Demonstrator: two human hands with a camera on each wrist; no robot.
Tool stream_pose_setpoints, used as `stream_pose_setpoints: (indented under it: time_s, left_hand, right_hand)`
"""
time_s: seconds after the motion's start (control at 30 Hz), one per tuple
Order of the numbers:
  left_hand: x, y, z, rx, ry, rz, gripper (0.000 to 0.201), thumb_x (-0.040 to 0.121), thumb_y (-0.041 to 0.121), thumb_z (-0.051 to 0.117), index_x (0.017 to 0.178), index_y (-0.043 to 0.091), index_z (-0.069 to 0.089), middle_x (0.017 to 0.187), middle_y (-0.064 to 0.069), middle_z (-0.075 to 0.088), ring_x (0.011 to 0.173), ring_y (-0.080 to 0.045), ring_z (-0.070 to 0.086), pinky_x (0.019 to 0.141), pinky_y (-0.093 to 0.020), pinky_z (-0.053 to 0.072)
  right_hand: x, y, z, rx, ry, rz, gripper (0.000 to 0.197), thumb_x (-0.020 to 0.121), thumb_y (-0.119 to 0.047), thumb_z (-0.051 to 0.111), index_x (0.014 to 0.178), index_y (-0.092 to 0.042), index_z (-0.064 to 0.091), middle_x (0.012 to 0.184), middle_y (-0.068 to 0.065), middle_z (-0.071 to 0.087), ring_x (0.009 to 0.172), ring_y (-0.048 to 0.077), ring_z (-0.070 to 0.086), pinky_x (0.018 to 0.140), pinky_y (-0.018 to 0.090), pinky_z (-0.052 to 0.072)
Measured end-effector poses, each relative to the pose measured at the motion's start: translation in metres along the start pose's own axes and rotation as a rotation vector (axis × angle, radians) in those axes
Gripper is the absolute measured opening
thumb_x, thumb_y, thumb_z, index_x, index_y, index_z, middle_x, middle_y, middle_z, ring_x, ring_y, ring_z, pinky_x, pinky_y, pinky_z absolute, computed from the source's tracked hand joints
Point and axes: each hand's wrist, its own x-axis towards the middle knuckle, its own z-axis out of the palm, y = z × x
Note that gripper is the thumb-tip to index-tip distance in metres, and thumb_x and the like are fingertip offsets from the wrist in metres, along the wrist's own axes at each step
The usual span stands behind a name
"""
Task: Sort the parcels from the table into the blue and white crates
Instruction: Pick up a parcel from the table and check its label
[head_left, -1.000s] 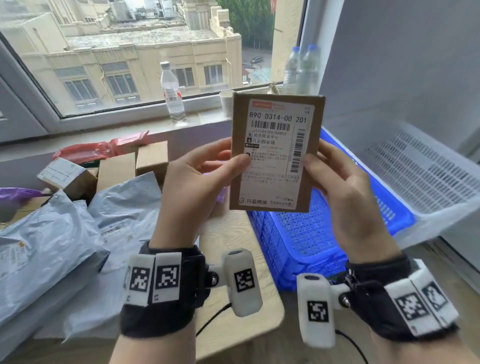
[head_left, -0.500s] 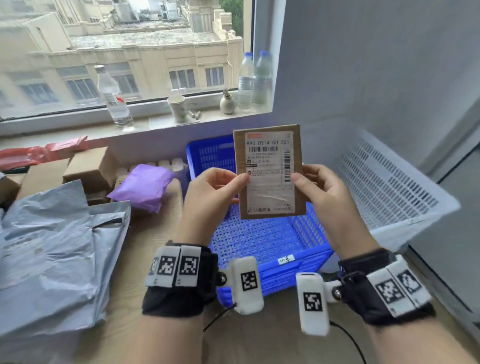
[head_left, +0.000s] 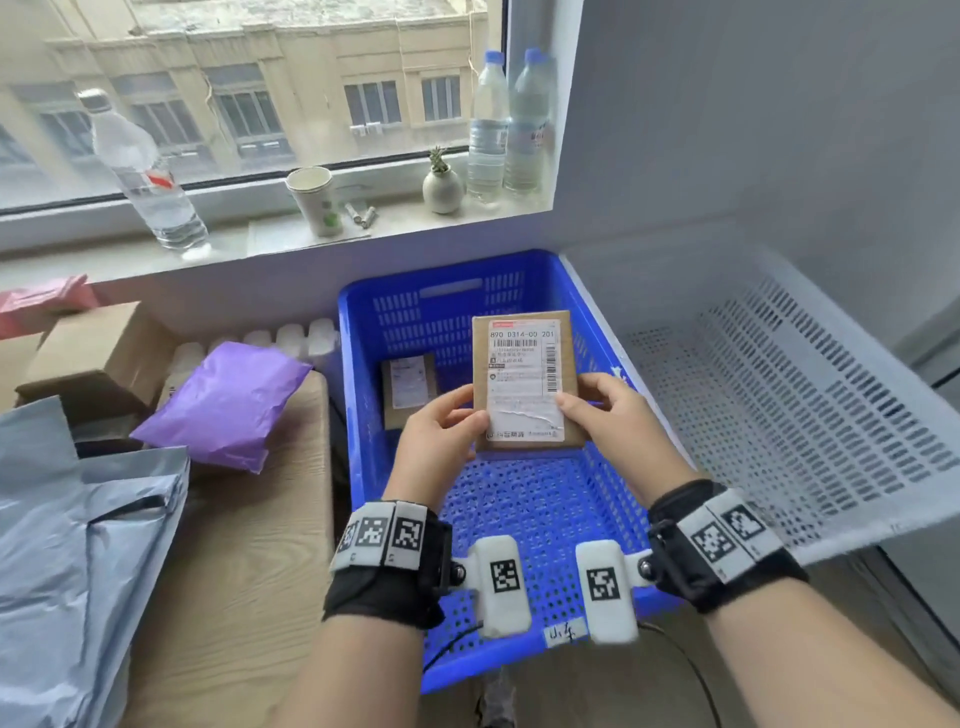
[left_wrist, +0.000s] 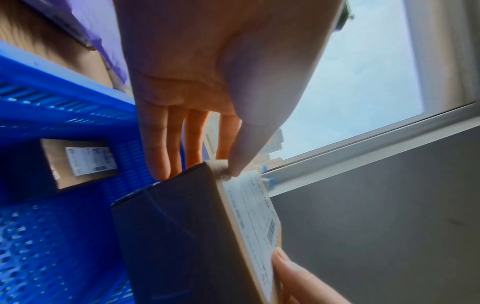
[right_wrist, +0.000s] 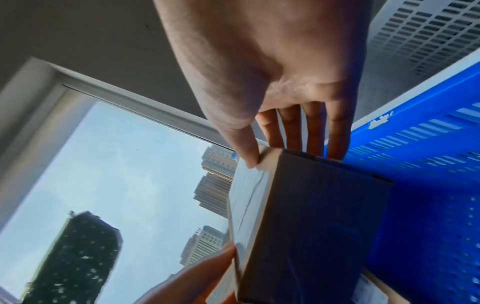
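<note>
I see both hands over blue crate (head_left: 358, 395), holding small cardboard parcel (head_left: 524, 379) upright, label toward me. Left hand (head_left: 441, 441) pinches parcel's lower left edge, thumb on label, fingers behind. Right hand (head_left: 618, 421) pinches lower right edge same way. Second labelled parcel (head_left: 408, 387) lies on crate floor near far left corner. White crate (head_left: 779, 395) touches blue crate's right rim. Purple mailer (head_left: 223, 400) at tabletop's far right corner.
</note>
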Motion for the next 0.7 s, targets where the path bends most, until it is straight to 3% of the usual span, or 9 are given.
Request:
stream_pose_setpoints:
  time_s: [0.07,0.2,0.3,0.4,0.57,0.63,0.7]
  left_hand:
    - [0.025,-0.004,0.002,-0.003,0.008,-0.035,0.032,0.095,0.007,0.058,0.118,0.028,0.062,0.103,-0.001,0.074,0.095,-0.016,0.068,0.080,-0.033,0.054]
    - [0.073,-0.014,0.002,0.038,0.071,-0.066,0.031,0.092,0.005,0.059,0.115,0.026,0.063,0.100,0.000,0.074,0.092,-0.017,0.069,0.084,-0.039,0.055]
    - [0.108,-0.030,0.003,0.106,0.145,-0.124,0.020,0.089,0.009,0.063,0.109,0.011,0.066,0.102,-0.004,0.072,0.094,-0.022,0.069,0.088,-0.046,0.057]
    - [0.145,-0.053,0.004,0.153,0.164,-0.180,0.016,0.088,0.012,0.065,0.104,0.015,0.065,0.101,-0.001,0.071,0.094,-0.022,0.067,0.091,-0.048,0.055]
    - [0.205,-0.101,0.007,0.174,0.168,-0.311,0.030,0.089,0.014,0.062,0.119,0.017,0.065,0.110,0.000,0.070,0.100,-0.018,0.066,0.094,-0.045,0.053]
    - [0.227,-0.119,0.006,0.207,0.143,-0.343,0.036,0.090,0.014,0.059,0.125,0.016,0.064,0.114,0.001,0.070,0.103,-0.017,0.065,0.097,-0.043,0.052]
    - [0.248,-0.136,0.005,0.242,0.120,-0.361,0.037,0.090,0.014,0.055,0.126,0.016,0.064,0.116,0.000,0.070,0.099,-0.019,0.065,0.090,-0.036,0.053]
  right_hand:
    - [0.027,0.008,0.006,-0.027,-0.007,0.017,0.019,0.093,-0.023,0.066,0.112,-0.024,0.066,0.109,-0.008,0.071,0.104,0.010,0.065,0.098,0.039,0.053]
    - [0.078,0.027,0.021,-0.092,-0.050,0.064,0.032,0.094,-0.023,0.064,0.126,-0.019,0.062,0.119,-0.006,0.068,0.110,0.011,0.063,0.100,0.040,0.051]
    - [0.113,0.044,0.032,-0.128,-0.110,0.080,0.031,0.093,-0.023,0.065,0.124,-0.024,0.063,0.117,-0.011,0.068,0.110,0.007,0.062,0.102,0.038,0.049]
    - [0.150,0.061,0.043,-0.190,-0.163,0.106,0.033,0.094,-0.017,0.064,0.127,-0.020,0.062,0.116,-0.010,0.065,0.109,0.008,0.060,0.101,0.031,0.046]
    - [0.211,0.110,0.067,-0.291,-0.258,0.203,0.032,0.090,-0.021,0.066,0.123,-0.024,0.064,0.118,-0.004,0.069,0.105,0.019,0.066,0.094,0.042,0.053]
    - [0.232,0.128,0.078,-0.310,-0.295,0.239,0.027,0.092,-0.019,0.063,0.118,-0.026,0.064,0.113,-0.005,0.068,0.103,0.020,0.065,0.088,0.039,0.053]
    - [0.251,0.146,0.088,-0.332,-0.319,0.270,0.025,0.093,-0.020,0.061,0.116,-0.029,0.062,0.108,-0.006,0.066,0.101,0.019,0.064,0.086,0.039,0.053]
